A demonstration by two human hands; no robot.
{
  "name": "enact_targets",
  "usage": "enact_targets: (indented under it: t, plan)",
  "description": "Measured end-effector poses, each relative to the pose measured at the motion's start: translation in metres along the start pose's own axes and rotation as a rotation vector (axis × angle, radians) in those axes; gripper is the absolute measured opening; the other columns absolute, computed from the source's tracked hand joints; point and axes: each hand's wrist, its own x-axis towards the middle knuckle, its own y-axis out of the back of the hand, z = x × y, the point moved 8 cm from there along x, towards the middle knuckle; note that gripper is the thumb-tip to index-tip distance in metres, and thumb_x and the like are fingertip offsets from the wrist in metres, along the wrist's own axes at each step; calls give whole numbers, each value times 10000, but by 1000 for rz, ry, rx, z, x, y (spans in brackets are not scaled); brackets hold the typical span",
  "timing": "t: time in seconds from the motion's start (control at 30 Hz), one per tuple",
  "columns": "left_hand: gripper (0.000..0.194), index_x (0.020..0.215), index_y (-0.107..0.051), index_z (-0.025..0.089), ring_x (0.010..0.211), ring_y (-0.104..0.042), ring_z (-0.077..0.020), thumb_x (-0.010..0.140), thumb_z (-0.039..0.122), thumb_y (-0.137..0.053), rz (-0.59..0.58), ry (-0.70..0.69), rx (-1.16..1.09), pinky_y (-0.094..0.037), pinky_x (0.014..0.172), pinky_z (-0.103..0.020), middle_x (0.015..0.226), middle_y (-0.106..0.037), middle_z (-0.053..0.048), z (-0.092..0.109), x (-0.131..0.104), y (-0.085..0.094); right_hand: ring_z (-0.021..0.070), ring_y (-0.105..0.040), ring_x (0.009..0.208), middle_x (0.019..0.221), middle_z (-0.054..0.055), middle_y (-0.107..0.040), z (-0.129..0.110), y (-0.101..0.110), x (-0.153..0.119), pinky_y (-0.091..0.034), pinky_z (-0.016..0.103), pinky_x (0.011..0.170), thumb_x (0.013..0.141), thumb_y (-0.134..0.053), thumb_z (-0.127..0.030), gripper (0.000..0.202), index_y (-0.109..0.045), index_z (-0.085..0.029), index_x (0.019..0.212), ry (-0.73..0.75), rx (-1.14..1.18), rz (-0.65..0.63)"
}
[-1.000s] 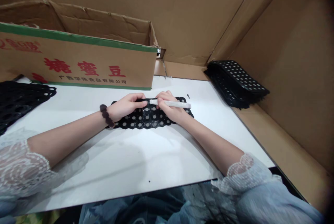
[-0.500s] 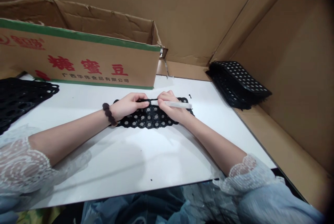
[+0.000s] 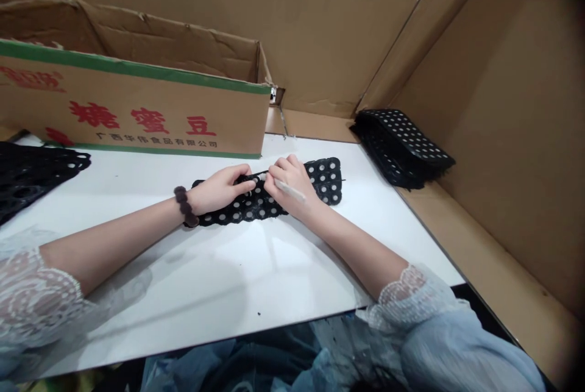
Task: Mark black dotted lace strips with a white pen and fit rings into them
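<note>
A black strip (image 3: 326, 181) with rows of round holes or dots lies on the white table in front of me. My left hand (image 3: 218, 189), with a dark beaded band at the wrist, is closed on the strip's far edge, thumb and fingers pinching it. In the closed fingers of my right hand (image 3: 295, 181) is a slim white pen-shaped tool (image 3: 291, 190). Its tip points left, at the strip's far edge beside my left thumb. Whether the tip touches the strip I cannot make out.
An open cardboard box (image 3: 173, 111) with green edges and red lettering stands behind my hands. On the right sits a stack of folded black dotted pieces (image 3: 406, 142). More black holed material (image 3: 36, 175) lies at the left. Cardboard walls (image 3: 329, 32) enclose the table (image 3: 192, 294).
The strip has turned, its right end now farther from me and more exposed. My right hand has tilted the tool, its rear end now nearer me. The view has shifted slightly.
</note>
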Motion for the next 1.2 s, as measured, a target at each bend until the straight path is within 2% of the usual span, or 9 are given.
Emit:
enact_targets:
  t: [0.17, 0.37, 0.53, 0.67, 0.77, 0.87, 0.97, 1.07, 1.2]
  plan:
    - [235, 779, -436, 189, 717, -456, -155, 825, 403, -350, -36, -12, 57, -355, 663, -260, 738, -478, 11, -2, 2, -4, 168, -415, 835, 784, 23, -551, 9, -3, -9, -350, 322, 798, 837, -379, -210, 346, -478, -178, 507, -36, 346, -198]
    - [268, 755, -479, 180, 648, -483, -154, 745, 448, -475, -116, -15, 118, -336, 585, -248, 700, -523, 16, 1, 2, -7, 173, -388, 868, 833, 47, -538, 9, -1, -14, -351, 324, 828, 829, -430, -236, 315, -503, -176, 528, -35, 346, -102]
    - [266, 674, -493, 173, 632, -488, -150, 736, 431, -480, -79, -16, 145, -338, 583, -249, 663, -527, 16, 2, 3, -3, 171, -395, 862, 830, 41, -544, 9, -2, -13, -356, 327, 822, 832, -426, -212, 323, -501, -175, 520, -37, 357, -95]
    - [269, 700, -516, 164, 660, -506, -153, 744, 425, -468, -98, 25, 125, -357, 600, -247, 689, -549, 13, -1, 3, -5, 168, -386, 863, 860, 46, -533, 4, -2, -16, -349, 319, 827, 843, -424, -233, 320, -514, -169, 543, 27, 300, -73]
    - [259, 720, -536, 156, 688, -515, -164, 755, 398, -450, -81, 29, 150, -364, 625, -257, 715, -569, 0, -1, 3, -6, 185, -371, 872, 898, 56, -527, -4, -6, -19, -340, 331, 811, 849, -412, -251, 296, -538, -169, 594, 59, 140, -52]
    - [251, 728, -536, 155, 711, -512, -173, 768, 377, -426, -63, 11, 206, -367, 649, -267, 737, -570, -14, 1, 3, -7, 212, -368, 877, 914, 85, -525, -9, -11, -19, -335, 352, 780, 856, -382, -252, 272, -578, -164, 689, 44, -39, -37]
    - [269, 735, -517, 159, 736, -508, -180, 784, 396, -400, -66, -6, 244, -374, 658, -270, 748, -551, -25, 3, 1, -7, 216, -379, 861, 884, 93, -530, -7, -15, -15, -341, 352, 761, 841, -393, -234, 259, -592, -156, 696, 2, -67, -43]
    - [284, 766, -510, 160, 782, -507, -194, 792, 412, -381, -80, -19, 302, -380, 688, -281, 790, -542, -44, 4, 0, -7, 200, -392, 836, 826, 73, -536, 4, -12, -11, -355, 341, 763, 822, -419, -228, 261, -580, -163, 627, -58, 53, -48]
    - [309, 833, -502, 159, 826, -509, -211, 800, 430, -357, -112, -8, 355, -384, 715, -295, 849, -544, -68, 4, 0, -7, 170, -434, 884, 818, 34, -566, 14, -3, -15, -359, 325, 835, 822, -429, -225, 322, -541, -175, 525, -48, 381, -159]
